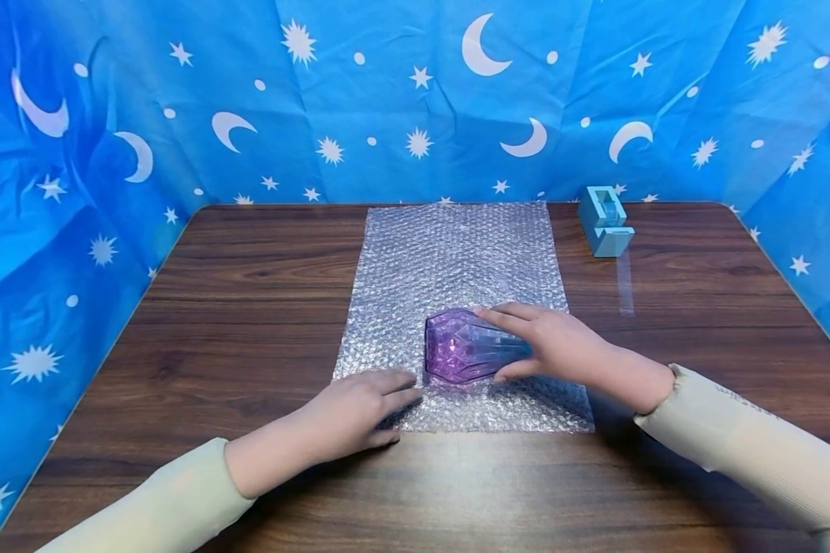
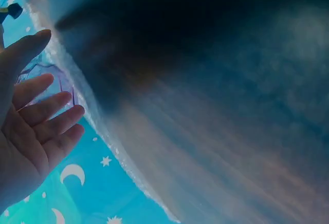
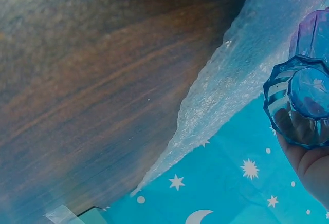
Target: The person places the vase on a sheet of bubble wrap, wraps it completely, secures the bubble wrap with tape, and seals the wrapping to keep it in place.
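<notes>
Head view shows a purple-blue glass vase (image 1: 454, 349) on its side at the frame's centre, over bubble wrap (image 1: 449, 257), its blue end held between the right hand's (image 1: 560, 344) thumb and fingers, while the left hand (image 1: 349, 411), lower left, reaches over the wrap's edge. Left wrist view has the left hand at the left edge, thumb and fingers spread wide. Right wrist view puts the vase's blue mouth at the right edge, the right hand beneath.
</notes>
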A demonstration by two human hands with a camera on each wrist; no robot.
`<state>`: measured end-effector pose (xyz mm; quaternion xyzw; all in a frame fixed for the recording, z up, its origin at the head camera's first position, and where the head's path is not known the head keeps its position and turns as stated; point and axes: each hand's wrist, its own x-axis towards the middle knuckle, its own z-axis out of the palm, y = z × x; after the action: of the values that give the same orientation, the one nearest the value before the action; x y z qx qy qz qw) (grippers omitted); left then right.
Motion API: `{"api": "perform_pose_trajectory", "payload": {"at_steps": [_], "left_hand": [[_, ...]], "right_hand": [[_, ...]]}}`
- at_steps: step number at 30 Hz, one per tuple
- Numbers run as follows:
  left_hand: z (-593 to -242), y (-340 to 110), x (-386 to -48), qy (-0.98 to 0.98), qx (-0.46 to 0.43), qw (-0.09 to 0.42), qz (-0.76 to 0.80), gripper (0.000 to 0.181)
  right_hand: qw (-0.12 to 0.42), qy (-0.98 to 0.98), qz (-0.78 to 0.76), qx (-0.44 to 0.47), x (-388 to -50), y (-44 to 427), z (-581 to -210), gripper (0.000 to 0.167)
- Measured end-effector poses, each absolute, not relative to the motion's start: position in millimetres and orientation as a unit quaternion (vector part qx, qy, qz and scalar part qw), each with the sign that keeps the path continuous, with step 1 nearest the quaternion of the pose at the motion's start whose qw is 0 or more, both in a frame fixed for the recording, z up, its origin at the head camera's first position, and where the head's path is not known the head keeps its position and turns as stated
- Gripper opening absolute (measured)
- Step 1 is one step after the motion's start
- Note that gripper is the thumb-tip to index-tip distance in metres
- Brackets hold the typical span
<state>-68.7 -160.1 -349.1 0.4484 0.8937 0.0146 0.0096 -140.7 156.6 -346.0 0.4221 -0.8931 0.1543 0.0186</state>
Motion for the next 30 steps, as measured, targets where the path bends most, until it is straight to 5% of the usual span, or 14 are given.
{"api": "perform_pose_trajectory", "payload": {"at_steps": [7,20,30], "left_hand": [[-351,-157,-66,0.888,0.459,0.035,-0.005,0.050],[-355,-150,-64,0.878,0.474,0.000,-0.072,0.044],[-352,-146,-70,0.857,0.503,-0.091,-0.060,0.035]], "right_hand": [[0.024,-0.892,0.154,0.424,-141,156,-347,0.087],[0.026,-0.891,0.153,0.426,-141,157,-346,0.086],[0.024,-0.889,0.153,0.431,-142,156,-344,0.086]]}}
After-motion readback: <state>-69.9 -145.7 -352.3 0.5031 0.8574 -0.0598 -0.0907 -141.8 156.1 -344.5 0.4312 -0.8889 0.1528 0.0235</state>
